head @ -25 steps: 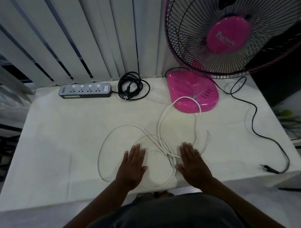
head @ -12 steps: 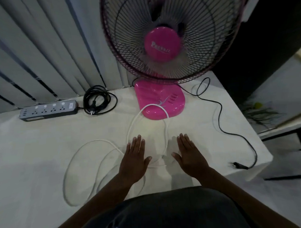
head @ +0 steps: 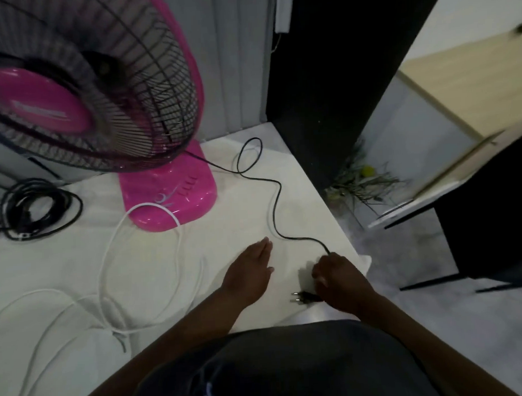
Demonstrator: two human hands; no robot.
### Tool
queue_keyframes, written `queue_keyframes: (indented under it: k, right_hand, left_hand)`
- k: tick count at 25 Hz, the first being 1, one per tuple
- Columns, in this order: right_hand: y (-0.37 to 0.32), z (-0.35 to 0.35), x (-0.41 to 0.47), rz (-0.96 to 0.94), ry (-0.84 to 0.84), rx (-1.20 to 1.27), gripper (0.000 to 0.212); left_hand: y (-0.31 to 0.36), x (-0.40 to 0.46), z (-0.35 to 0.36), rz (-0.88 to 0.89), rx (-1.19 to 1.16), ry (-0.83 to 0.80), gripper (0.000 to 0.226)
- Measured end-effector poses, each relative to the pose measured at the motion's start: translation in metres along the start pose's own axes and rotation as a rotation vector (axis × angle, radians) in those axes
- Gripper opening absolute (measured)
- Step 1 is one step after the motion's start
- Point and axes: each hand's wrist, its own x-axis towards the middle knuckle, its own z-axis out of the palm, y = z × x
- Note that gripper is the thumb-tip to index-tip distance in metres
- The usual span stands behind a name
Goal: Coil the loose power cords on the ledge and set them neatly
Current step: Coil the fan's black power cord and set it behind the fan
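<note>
head view | right hand (head: pixel 336 278) curled round thin black fan cord (head: pixel 276 203) near its two-pin plug (head: pixel 304 297), at the white surface (head: pixel 313 213) corner; left hand (head: pixel 250 272) flat, released | risk: pulling could tip the pink plastic fan (head: pixel 168 195) or drop the plug off the near edge | room: open between the hands; loose white cord (head: pixel 108 262) crowds the left

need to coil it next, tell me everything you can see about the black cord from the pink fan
The black fan cord is thin and looks rubber-coated. It leaves the back of the pink fan, makes one small loop near the ledge's far corner, then snakes loosely toward the near edge. The right hand curls around its end, with the two-pin plug sticking out leftward just above the surface. It is uncoiled and lies flat.
</note>
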Motion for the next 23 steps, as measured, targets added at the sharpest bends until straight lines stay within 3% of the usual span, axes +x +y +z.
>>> queue_keyframes:
  k: [4,7,10,12,14,17,20,23]
  right_hand:
    - [0.028,0.003,-0.027,-0.145,-0.009,0.030,0.043]
    - [0.027,0.001,-0.023,-0.237,-0.050,-0.075,0.025]
    - [0.021,-0.015,-0.008,-0.109,0.027,0.132,0.021]
    - [0.013,-0.032,0.006,0.113,0.124,0.473,0.023]
    - [0.001,-0.048,0.024,0.272,0.265,0.769,0.025]
    - [-0.023,-0.061,0.051,0.288,0.244,1.112,0.027]
    - [-0.053,-0.064,0.066,0.145,0.054,1.344,0.024]
    - [-0.071,-0.057,0.073,0.044,-0.027,1.202,0.026]
  left_hand:
    - [0.033,0.035,0.007,0.139,0.025,-0.055,0.062]
    - [0.033,0.050,0.005,0.080,0.108,-0.136,0.066]
    - [0.030,0.051,-0.004,0.072,0.143,-0.114,0.055]
    - [0.031,0.044,-0.010,0.002,-0.129,-0.002,0.046]
    - [0.036,0.035,-0.021,-0.217,-0.551,0.091,0.040]
    - [0.047,0.029,-0.048,-0.458,-1.142,0.036,0.030]
    - [0.052,0.023,-0.076,-0.436,-1.310,0.124,0.038]
    - [0.046,0.020,-0.100,-0.499,-1.415,0.341,0.032]
